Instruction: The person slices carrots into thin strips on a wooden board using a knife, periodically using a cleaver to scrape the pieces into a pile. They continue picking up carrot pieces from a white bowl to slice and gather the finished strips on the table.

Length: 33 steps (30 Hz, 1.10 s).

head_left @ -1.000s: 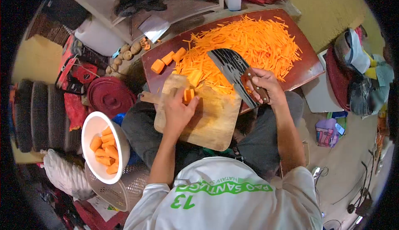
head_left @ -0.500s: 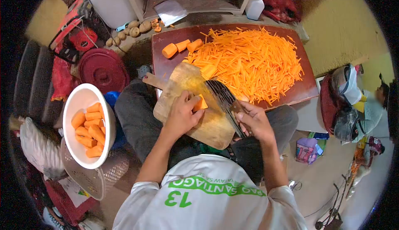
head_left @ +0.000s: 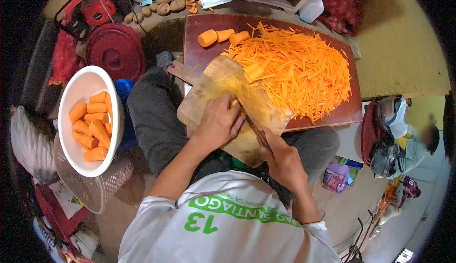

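On my lap lies a worn wooden cutting board (head_left: 213, 80) with a handle at its left. My left hand (head_left: 219, 123) presses a carrot piece (head_left: 233, 104) onto it; the fingers cover most of the piece. Gripped in my right hand (head_left: 285, 161) is a knife (head_left: 251, 119), its blade edge down at the carrot by my left fingertips. Beyond the board, a large heap of carrot strips (head_left: 299, 73) covers much of a dark red table (head_left: 202, 58). A thicker carrot chunk (head_left: 254, 72) rests at the heap's near edge.
Three peeled carrot pieces (head_left: 224, 36) lie at the table's far left. To my left stands a white basin (head_left: 65, 120) of peeled carrots, above a perforated basket (head_left: 97, 196). Potatoes (head_left: 163, 9) line the ledge behind. Bags (head_left: 384, 153) and another person (head_left: 403, 191) are at right.
The knife has swung left and turned from flat to edge-down, meeting the carrot under my left hand. The whole view has shifted slightly.
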Motion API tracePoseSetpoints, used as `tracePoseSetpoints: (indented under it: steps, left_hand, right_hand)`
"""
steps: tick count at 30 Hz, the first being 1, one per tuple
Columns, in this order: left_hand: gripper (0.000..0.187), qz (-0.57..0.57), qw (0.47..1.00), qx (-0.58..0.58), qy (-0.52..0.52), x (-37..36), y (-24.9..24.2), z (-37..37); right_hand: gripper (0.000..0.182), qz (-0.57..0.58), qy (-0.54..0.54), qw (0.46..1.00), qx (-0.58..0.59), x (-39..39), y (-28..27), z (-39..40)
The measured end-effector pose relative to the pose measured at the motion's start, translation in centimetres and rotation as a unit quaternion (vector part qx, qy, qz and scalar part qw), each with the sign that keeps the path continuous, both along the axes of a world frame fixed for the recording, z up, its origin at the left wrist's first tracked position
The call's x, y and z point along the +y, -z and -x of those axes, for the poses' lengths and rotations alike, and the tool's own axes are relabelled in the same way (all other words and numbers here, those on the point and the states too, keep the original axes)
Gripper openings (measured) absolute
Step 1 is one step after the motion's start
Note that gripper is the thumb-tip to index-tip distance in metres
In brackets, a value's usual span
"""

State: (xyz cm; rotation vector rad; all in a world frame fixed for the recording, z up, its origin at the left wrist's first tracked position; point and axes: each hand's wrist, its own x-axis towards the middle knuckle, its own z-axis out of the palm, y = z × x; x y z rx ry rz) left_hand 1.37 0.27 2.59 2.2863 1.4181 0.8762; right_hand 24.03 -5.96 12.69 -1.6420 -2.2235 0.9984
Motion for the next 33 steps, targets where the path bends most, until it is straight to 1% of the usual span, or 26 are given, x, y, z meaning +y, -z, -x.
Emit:
tracePoseSetpoints:
  steps: [2, 7, 8, 11, 13, 14, 16, 19, 22, 23, 25, 28, 31, 33]
  left_hand:
    - [0.04, -0.012, 1.0, -0.004, 0.005, 0.1, 0.2, -0.1]
    - [0.046, 0.051, 0.998, 0.025, 0.038, 0.4, 0.4, 0.3]
    - [0.048, 0.063, 0.996, 0.032, 0.049, 0.4, 0.5, 0.5]
    - [0.057, 0.042, 0.998, 0.015, 0.046, 0.1, 1.1, 0.3]
    - [0.044, 0.012, 0.999, 0.009, 0.045, 0.0, 1.0, 0.1]
    - [0.039, -0.007, 0.999, 0.007, 0.043, 0.2, 0.9, 0.1]
    - [0.038, -0.008, 0.999, -0.002, 0.048, 0.5, 0.8, 0.1]
    - [0.038, -0.004, 0.999, -0.019, 0.049, 0.1, 0.6, 0.4]
    - [0.035, -0.019, 0.999, -0.022, 0.043, 0.0, 0.5, 0.4]
    - [0.034, -0.028, 0.998, -0.021, 0.043, 0.1, 0.5, 0.3]
    - [0.033, -0.011, 0.999, -0.019, 0.04, 0.2, 0.6, 0.2]
    - [0.034, 0.005, 0.999, -0.015, 0.038, 0.3, 0.7, 0.3]
    - [0.035, 0.002, 0.999, -0.031, 0.04, 0.0, 0.8, 0.2]
    - [0.036, -0.013, 0.998, -0.044, 0.046, 0.4, 0.6, 0.5]
  right_hand:
    - [0.053, 0.003, -0.003, 1.0, -0.02, -0.4, -0.2, -0.1]
    - [0.049, -0.008, -0.018, 0.999, -0.031, -0.8, 0.5, -0.6]
    - [0.049, -0.016, -0.02, 0.999, -0.022, -0.4, 0.9, -0.4]
    - [0.048, -0.053, -0.027, 0.998, 0.017, 2.1, 2.9, 1.0]
    - [0.047, -0.102, -0.039, 0.992, 0.06, 3.5, 4.1, 1.2]
    - [0.047, -0.102, -0.036, 0.992, 0.063, 3.6, 4.1, 1.2]
    - [0.047, -0.097, -0.031, 0.992, 0.069, 3.7, 3.9, 1.4]
    - [0.046, 0.017, 0.022, 1.0, 0.005, 1.8, 0.6, 1.8]
    - [0.042, 0.041, 0.043, 0.998, -0.029, 0.7, 0.4, 1.7]
    - [0.04, 0.034, 0.036, 0.999, -0.016, 0.8, 0.6, 1.8]
    - [0.038, 0.02, 0.025, 0.999, 0.009, 1.2, 1.5, 1.8]
    - [0.037, 0.015, 0.02, 1.0, 0.015, 1.3, 2.2, 1.3]
    - [0.039, 0.013, 0.022, 1.0, 0.013, 1.3, 1.3, 2.1]
    - [0.04, 0.013, 0.016, 1.0, -0.022, 1.0, 0.8, 2.3]
